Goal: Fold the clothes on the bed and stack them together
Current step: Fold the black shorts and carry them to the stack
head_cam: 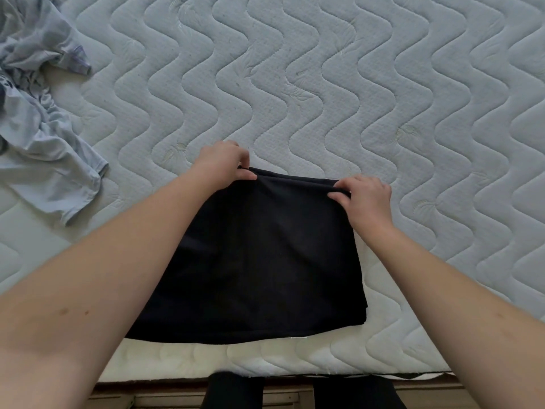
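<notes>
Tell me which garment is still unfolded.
The pale blue garment at the far left, lying crumpled; the black garment both hands hold lies flat and squared.

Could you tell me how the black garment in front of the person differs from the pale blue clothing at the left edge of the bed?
The black fabric garment lies flat, folded into a neat rectangle; the pale blue crumpled clothing sits bunched and unfolded. The left hand and right hand pinch the black garment's far edge, while nothing touches the pale blue clothing. Both rest on the quilted white mattress.
</notes>
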